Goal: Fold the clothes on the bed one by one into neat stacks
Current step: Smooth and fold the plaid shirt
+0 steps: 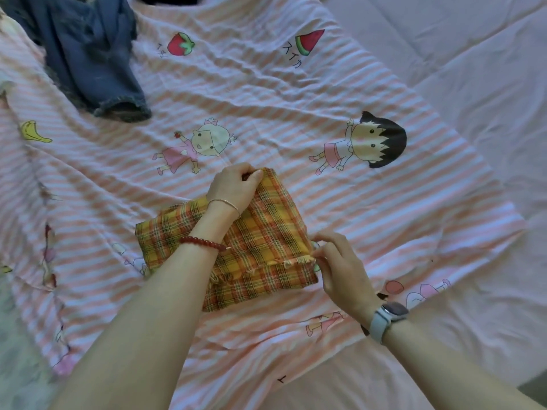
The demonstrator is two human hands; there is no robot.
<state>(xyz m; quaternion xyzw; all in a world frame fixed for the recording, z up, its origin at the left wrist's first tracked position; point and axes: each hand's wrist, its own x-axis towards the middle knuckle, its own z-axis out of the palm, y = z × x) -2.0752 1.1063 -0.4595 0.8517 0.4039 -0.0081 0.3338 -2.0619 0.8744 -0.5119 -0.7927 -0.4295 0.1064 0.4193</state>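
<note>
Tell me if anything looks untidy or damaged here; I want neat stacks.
The yellow plaid cloth has a frayed edge with loose threads near the right hand, which pinches it. The blue denim garment lies crumpled, unfolded, at the top left.

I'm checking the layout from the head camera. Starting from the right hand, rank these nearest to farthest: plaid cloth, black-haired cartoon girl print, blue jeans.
From the right hand:
1. Plaid cloth: pinched at its right edge.
2. Black-haired cartoon girl print: farther up the sheet.
3. Blue jeans: top left corner.

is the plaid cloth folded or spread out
Folded: the plaid cloth lies as a compact layered rectangle, a fringed edge doubled over its top, with both hands pinching its corners.
</note>
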